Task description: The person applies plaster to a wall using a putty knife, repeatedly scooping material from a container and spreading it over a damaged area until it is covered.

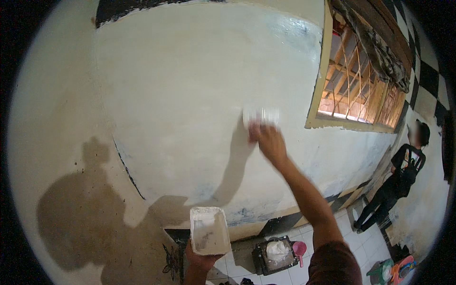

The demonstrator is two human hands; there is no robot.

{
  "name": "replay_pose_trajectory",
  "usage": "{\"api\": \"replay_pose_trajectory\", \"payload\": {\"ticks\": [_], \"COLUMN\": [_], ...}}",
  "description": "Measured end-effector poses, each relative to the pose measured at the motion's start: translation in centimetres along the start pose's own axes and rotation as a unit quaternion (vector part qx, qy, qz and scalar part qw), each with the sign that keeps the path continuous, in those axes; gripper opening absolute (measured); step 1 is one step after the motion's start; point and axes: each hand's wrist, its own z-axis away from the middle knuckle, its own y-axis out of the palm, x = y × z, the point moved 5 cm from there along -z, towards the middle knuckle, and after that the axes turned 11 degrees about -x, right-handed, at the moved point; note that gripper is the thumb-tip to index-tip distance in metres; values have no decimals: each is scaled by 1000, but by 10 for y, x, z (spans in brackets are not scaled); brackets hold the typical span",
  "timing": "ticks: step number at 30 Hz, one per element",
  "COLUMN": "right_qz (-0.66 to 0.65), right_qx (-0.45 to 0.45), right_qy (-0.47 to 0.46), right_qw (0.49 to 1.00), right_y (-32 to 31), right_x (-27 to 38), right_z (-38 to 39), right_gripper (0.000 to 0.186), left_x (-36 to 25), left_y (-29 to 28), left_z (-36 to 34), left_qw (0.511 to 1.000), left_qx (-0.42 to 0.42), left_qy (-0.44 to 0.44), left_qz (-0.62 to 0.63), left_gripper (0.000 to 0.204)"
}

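My right hand reaches up to the pale wall, its fingers closed round a wide paintbrush. The brush is white, smeared by motion, and lies against the wall left of the window. Low in the view, my left hand holds up a rectangular white tub from underneath. Whitish coating streaks the tub's inside and rim. A wet, shiny patch shows on the wall beside the window's upper part.
A barred window with a yellow frame is at right. Below stands a dark crate bearing a white bag and a pink dipper. A person in black stands far right, near colourful items on the tiled floor.
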Motion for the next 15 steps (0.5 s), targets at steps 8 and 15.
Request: {"api": "replay_pose_trajectory", "payload": {"ticks": [8, 15], "right_qz": [6, 38], "right_qx": [5, -157], "right_qy": [71, 4], "right_qw": [997, 987], "right_y": [-70, -92], "right_x": [-19, -59], "right_z": [-57, -290], "right_gripper": [63, 32], "left_x": [-10, -17], "left_y": [16, 1], "left_z": [11, 6], "left_qw": [996, 1000], "left_qx": [-25, -5], "left_qy": [30, -3], "left_qz": [-81, -19], "left_gripper": [66, 67]}}
